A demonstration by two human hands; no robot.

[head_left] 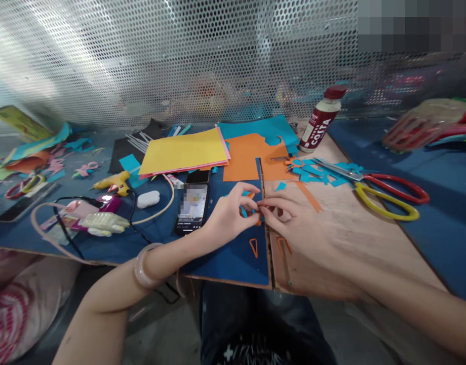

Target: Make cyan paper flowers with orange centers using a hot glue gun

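My left hand [235,210] and my right hand [294,218] meet fingertip to fingertip over the seam between the blue and wooden table tops. Both are closed in a pinch on a small piece of orange paper [260,221], mostly hidden by the fingers. Bits of blue paper show behind my left fingers. Below the hands lie a narrow orange paper loop [254,248] and a bent orange strip [284,245], partly under my right hand. A straight orange strip [311,197] rests just beyond my right hand. Left of my left hand is a phone [192,209] with its screen lit.
Scissors [385,190] with red and yellow handles lie right, beside blue paper scraps [320,172]. A bottle [321,121] stands behind. Yellow [183,151], orange [240,159] and blue sheets [256,128] lie ahead. Left are a yellow glue gun [117,183], cables and an earbud case [148,199].
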